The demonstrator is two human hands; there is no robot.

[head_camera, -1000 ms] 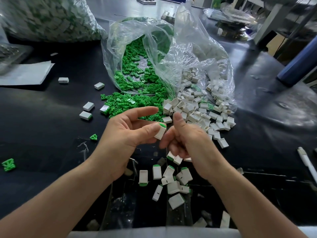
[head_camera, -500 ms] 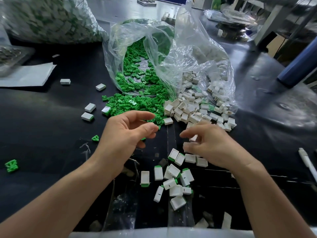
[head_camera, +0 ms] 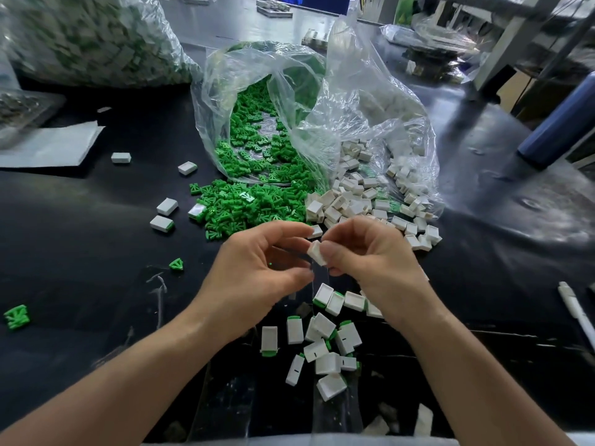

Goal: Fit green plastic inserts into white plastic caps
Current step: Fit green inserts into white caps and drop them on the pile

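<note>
My right hand (head_camera: 373,262) pinches a white cap (head_camera: 317,252) between thumb and fingers above the black table. My left hand (head_camera: 257,272) is curled right beside it, its index fingertip close to the cap. A small green speck shows inside its fingers, and I cannot tell whether it holds an insert. Loose green inserts (head_camera: 251,207) spill from a clear bag (head_camera: 354,101) just beyond my hands. A heap of empty white caps (head_camera: 363,201) lies to their right. Several fitted caps with green ends (head_camera: 322,342) lie below my hands.
Stray caps (head_camera: 166,206) and single green inserts (head_camera: 176,264) lie to the left. A large filled bag (head_camera: 90,37) and a white sheet (head_camera: 48,146) sit at the back left. A pen (head_camera: 576,313) lies at the right edge, a blue cylinder (head_camera: 560,123) beyond it.
A finished cap left my hands and joined the pile. My right hand took a white cap from near the heap and both hands came back together at the centre.
</note>
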